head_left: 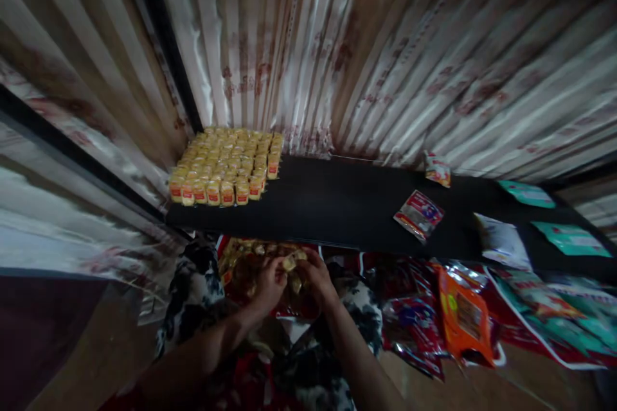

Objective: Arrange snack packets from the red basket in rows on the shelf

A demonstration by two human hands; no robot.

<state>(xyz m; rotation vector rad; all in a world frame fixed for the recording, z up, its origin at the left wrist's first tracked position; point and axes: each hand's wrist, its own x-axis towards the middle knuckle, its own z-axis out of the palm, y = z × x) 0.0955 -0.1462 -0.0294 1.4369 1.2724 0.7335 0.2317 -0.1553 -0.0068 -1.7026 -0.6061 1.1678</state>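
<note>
**Both hands down in the bag of yellow pieces, block of packets up and to the left**

Ahead of the hands, beyond the fingertips: long black bench [337,205], running left to right, backed by corrugated sheeting. On its left end, up and left of the hands: tight rectangular block of small yellow packets [226,164] with red labels, long side running away toward the wall, near corner well apart from the knuckles. Closer to the left hand than to the right.

Right of the hands, spread low and partly below the bench edge: loose foil wrappers, among them an orange pouch [465,318]. Farther out on the bench, up and right: a red-and-clear sachet [418,215], lying flat and alone.

Directly under the hands: open red bag [243,266] heaped with small yellow pieces, resting on black-and-white patterned cloth.

Left hand [270,286] and right hand [315,279] side by side, nearly touching, fingers curled in over a few yellow pieces [292,263] at the top of the heap. Closed around pieces, apparently; exact count blurred. Forearms converging from below, wrists level, neither hand clearly ahead of the other.
</note>
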